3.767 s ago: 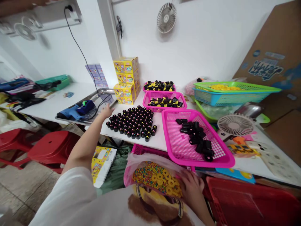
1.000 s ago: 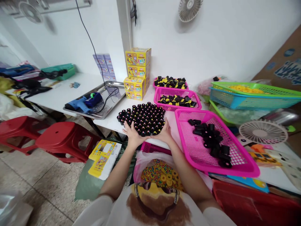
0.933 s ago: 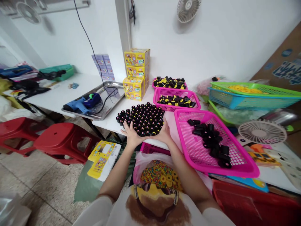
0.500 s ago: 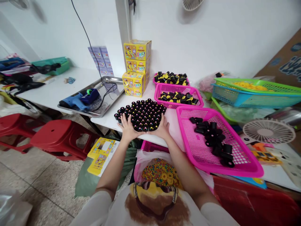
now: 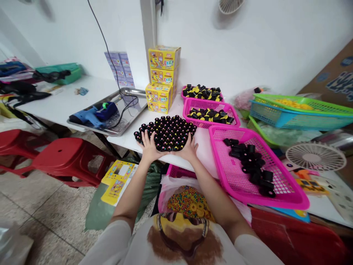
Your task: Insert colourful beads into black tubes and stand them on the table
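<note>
A tight cluster of small black cylinders (image 5: 168,132), several with coloured dots in their tops, stands on the white table. My left hand (image 5: 149,148) rests against the cluster's near left side, fingers spread. Against the near right side lies my right hand (image 5: 188,149), its fingers also apart. Both thumbs point inward along the front row and nearly meet. To the right, a large pink basket (image 5: 220,165) holds loose black cylinders (image 5: 249,158). Behind it, a smaller pink basket (image 5: 234,114) contains black and yellow pieces (image 5: 211,115).
Yellow boxes (image 5: 162,79) are stacked behind the cluster. A metal tray (image 5: 127,123) with a blue glue gun (image 5: 89,116) lies left. Below the table edge sits a bag of colourful beads (image 5: 184,200). Red stools (image 5: 66,156) stand left; a white fan (image 5: 314,156) is at right.
Both hands stay against the black cylinders, almost unmoved. The view has shifted slightly, and the cluster's front row sits a little higher in the picture.
</note>
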### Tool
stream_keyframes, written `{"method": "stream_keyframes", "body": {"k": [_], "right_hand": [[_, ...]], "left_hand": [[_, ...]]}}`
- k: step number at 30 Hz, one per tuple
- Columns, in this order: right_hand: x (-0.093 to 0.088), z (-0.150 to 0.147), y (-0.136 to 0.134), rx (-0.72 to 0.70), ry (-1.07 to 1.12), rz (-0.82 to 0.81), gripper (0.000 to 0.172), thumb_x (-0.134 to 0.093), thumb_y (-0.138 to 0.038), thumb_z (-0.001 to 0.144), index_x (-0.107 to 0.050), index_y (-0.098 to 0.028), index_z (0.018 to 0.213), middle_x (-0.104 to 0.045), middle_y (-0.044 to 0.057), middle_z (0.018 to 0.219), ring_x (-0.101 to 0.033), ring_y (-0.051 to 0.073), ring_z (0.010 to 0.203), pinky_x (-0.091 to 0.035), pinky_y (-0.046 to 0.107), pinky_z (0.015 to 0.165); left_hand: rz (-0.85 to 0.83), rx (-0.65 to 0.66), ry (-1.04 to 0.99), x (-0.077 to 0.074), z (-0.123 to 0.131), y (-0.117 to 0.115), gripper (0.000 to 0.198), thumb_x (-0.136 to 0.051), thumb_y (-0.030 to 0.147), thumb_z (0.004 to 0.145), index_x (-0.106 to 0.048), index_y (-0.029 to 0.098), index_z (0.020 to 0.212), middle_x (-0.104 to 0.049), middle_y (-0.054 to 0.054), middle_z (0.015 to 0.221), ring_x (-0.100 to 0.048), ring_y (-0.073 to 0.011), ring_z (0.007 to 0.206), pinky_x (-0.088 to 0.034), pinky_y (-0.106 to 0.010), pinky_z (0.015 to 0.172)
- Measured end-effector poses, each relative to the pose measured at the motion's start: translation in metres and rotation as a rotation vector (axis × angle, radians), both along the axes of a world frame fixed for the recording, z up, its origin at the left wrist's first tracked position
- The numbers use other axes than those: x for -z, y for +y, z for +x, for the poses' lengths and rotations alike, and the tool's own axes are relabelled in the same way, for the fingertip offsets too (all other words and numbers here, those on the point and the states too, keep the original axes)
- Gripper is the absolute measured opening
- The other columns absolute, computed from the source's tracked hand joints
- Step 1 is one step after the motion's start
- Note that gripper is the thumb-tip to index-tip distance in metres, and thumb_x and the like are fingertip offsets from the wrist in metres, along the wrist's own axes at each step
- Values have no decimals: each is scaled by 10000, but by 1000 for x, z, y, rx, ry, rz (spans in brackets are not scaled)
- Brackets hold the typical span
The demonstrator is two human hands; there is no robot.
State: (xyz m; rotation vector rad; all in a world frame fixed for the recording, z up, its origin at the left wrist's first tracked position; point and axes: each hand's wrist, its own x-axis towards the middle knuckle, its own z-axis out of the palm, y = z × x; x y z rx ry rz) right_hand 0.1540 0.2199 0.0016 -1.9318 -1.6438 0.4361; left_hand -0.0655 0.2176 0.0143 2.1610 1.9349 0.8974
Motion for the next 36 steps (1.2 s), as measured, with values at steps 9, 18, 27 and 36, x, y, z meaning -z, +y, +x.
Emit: {"method": "stream_keyframes", "body": {"k": [9,18,27,36], "right_hand": [[1,-6,1,18,-6,12,1592,-863,-750,518,109,-181,1642,-72,361,1701,-59,434,1629,-64,689,1243],[9,-3,-13,13,5,194,1600,-870,-769,543,146,-201,1641,68,366,1698,-42,508,1604,-213,711,1186],[5,-54,-33,87,-101,332,1374,-799,-742,686,-32,-193,1684,77,318,1714,22,577,1563,-166,830,1135],[-17,-92,-35,-272,-480,302,802,-601,-709,926,-373,-437,1645,-196,126,1776,-53,531,1588,-34,894,1104]], "left_hand": [[-2,12,17,-1,-3,4,1355,-862,767,617,-270,155,1671,-10,-304,1754,33,-525,1628,3,-853,1178],[276,-178,-696,19,-40,22,1014,-436,856,895,-323,131,1594,-112,-242,1758,-80,-371,1660,-90,-569,1339],[210,-387,-932,15,-52,74,612,-107,512,1105,-427,182,1508,-483,-185,1592,-416,-257,1547,-330,-457,1298],[208,-281,-923,7,-57,83,627,-118,496,1118,-574,171,1402,-582,-180,1517,-501,-251,1485,-341,-451,1285]]}}
